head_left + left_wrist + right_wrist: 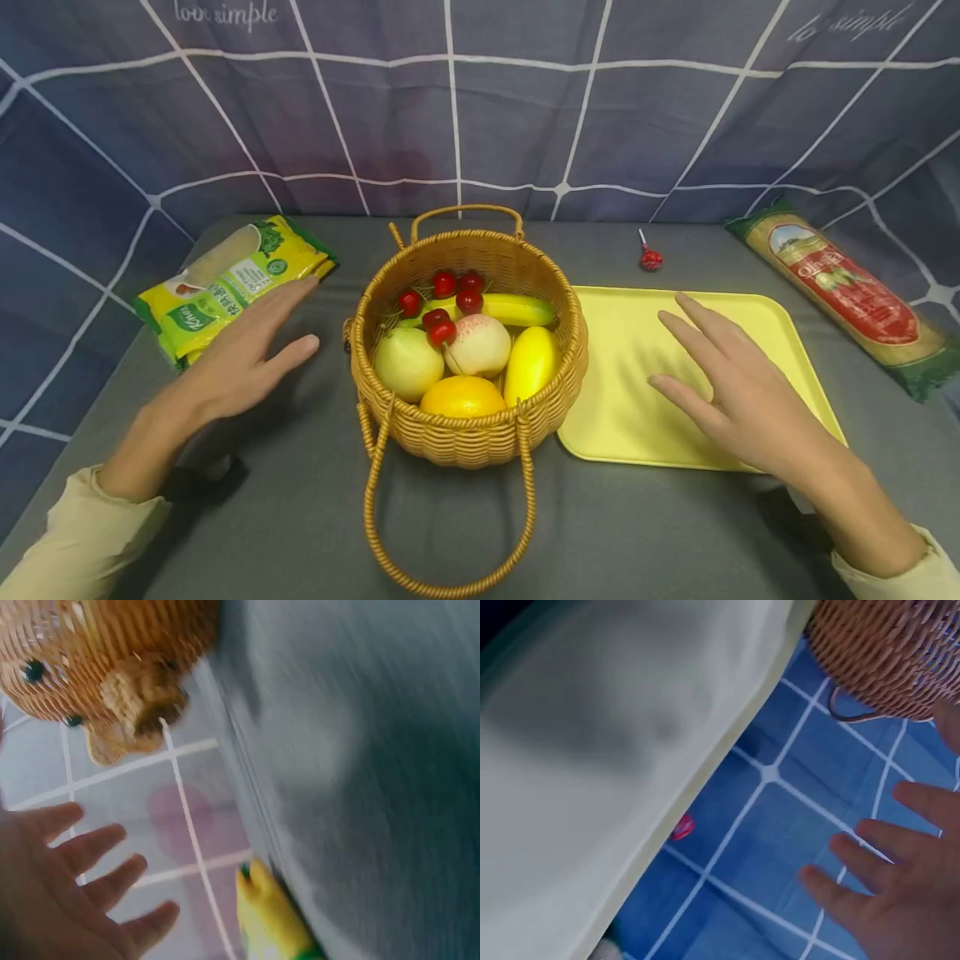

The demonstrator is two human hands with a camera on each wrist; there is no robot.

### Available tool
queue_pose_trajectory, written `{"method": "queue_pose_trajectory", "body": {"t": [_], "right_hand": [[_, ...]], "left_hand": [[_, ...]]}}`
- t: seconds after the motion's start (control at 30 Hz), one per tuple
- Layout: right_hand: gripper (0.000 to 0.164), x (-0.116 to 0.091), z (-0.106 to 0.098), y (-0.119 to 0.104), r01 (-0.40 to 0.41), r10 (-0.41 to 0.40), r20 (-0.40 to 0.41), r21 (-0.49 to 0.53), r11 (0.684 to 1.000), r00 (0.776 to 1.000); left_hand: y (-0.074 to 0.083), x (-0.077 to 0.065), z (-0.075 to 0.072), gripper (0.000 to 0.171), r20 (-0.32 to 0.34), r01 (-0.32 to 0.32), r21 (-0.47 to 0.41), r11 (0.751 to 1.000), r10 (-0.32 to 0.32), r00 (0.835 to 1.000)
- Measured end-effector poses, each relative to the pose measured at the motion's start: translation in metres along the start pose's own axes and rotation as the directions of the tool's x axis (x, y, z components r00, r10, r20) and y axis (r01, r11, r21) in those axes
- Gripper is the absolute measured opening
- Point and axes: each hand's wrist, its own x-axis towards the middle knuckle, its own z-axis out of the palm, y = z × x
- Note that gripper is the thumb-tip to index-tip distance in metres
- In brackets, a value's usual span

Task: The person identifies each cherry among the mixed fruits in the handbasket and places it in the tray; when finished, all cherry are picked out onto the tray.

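A round wicker basket (465, 442) stands mid-table, its front handle (450, 590) folded down toward me. Inside lie several red cherries (444, 283), a banana (525, 310), a peach (477, 346), a green pear-like fruit (408, 364), an orange-yellow fruit (462, 397) and a yellow mango-like fruit (532, 362). My left hand (243, 358) hovers left of the basket with fingers extended, nearest a yellow-green Knorr bag (232, 283). Over the yellow tray (607, 375), my right hand (742, 392) is held with fingers spread. Neither hand holds anything.
A red lollipop (651, 259) lies behind the tray. At the far right is a long pasta-like packet (843, 292) with a red label. A blue checked cloth (510, 125) rises behind the grey tabletop (300, 517).
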Motion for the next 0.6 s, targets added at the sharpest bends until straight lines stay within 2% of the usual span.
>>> {"method": "queue_pose_trajectory", "body": {"t": [0.03,0.1,0.13,0.2,0.27,0.33,0.4,0.47,0.6], "right_hand": [[0.067,0.002,-0.001,-0.003,0.016,-0.015,-0.056,0.022,1.000,0.998],[0.059,0.006,-0.003,-0.011,0.065,-0.051,-0.168,0.076,0.995,0.984],[0.056,0.010,-0.004,-0.016,0.093,-0.066,-0.219,0.111,0.989,0.973],[0.054,0.018,-0.005,-0.027,0.172,-0.113,-0.294,0.185,0.968,0.949],[0.047,0.029,-0.007,-0.041,0.236,-0.146,-0.321,0.266,0.935,0.936],[0.037,0.041,-0.010,-0.055,0.275,-0.169,-0.313,0.336,0.901,0.935],[0.036,0.053,-0.012,-0.069,0.296,-0.193,-0.285,0.383,0.875,0.939],[0.040,0.066,-0.012,-0.080,0.315,-0.221,-0.258,0.419,0.851,0.941],[0.038,0.089,-0.007,-0.095,0.348,-0.289,-0.195,0.478,0.806,0.937]], "left_hand": [[0.002,0.001,0.001,0.066,-0.010,-0.016,-0.091,0.996,0.016,1.000],[0.007,0.002,0.005,0.067,-0.023,-0.060,-0.282,0.957,0.056,0.998],[0.010,0.002,0.006,0.068,-0.025,-0.080,-0.376,0.923,0.076,0.997],[0.014,0.004,0.010,0.069,-0.033,-0.118,-0.540,0.834,0.119,0.992],[0.018,0.007,0.012,0.072,-0.052,-0.156,-0.642,0.750,0.161,0.986],[0.022,0.010,0.014,0.077,-0.067,-0.179,-0.696,0.695,0.186,0.980],[0.026,0.015,0.014,0.080,-0.071,-0.194,-0.717,0.669,0.207,0.976],[0.030,0.020,0.014,0.082,-0.061,-0.195,-0.725,0.661,0.220,0.974],[0.036,0.028,0.013,0.086,-0.024,-0.180,-0.713,0.678,0.233,0.972]]}}
